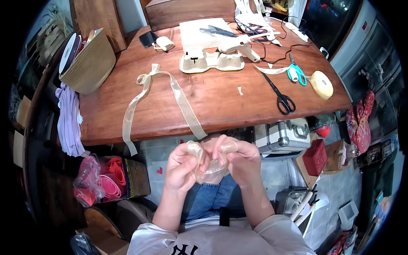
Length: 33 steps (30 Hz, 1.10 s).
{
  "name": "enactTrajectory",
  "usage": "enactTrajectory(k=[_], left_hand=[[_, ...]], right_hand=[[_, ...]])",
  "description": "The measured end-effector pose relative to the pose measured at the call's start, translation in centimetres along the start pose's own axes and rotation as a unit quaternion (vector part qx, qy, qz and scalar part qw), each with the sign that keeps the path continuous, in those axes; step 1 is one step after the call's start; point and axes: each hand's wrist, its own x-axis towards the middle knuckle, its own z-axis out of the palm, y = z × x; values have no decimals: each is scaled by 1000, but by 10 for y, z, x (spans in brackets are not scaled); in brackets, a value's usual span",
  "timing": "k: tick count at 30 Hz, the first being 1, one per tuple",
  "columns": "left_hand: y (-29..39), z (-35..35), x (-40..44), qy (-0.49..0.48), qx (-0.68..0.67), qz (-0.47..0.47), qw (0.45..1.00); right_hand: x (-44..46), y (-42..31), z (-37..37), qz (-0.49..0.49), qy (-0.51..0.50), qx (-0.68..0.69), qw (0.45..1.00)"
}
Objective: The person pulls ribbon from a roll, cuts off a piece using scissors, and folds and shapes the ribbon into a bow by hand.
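Above my lap, in front of the table edge, my left hand (182,168) and my right hand (243,159) each pinch a cream sheer ribbon (211,168). Loops of it curl over the fingers, and a stretch hangs between both hands. On the table ahead lies another length of sheer ribbon tied in a bow (144,79), its two tails running toward me. Black-handled scissors (282,97) rest to the right. Beyond them are teal-handled scissors (297,74) and a roll of cream ribbon (321,85) with a loose end.
A white glue gun (240,46) sits on a moulded cardboard holder (211,63), its cords (272,61) trailing behind. At the table's left stand a woven basket (91,63) and a lilac ribbon bundle (70,119). A metal case (282,137) is under the right edge.
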Motion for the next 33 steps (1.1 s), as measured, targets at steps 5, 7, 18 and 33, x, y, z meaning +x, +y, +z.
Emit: enactTrajectory(k=[5, 7, 18, 33], left_hand=[[-1, 3, 0, 122, 215, 13, 969], [-1, 2, -1, 145, 297, 12, 944], [17, 0, -1, -14, 364, -10, 931], [11, -9, -7, 41, 419, 115, 900]], right_hand=[[-4, -3, 12, -16, 2, -275, 961], [-5, -9, 19, 0, 9, -372, 928], [-4, -19, 26, 4, -27, -562, 827], [-15, 15, 23, -21, 44, -278, 959]])
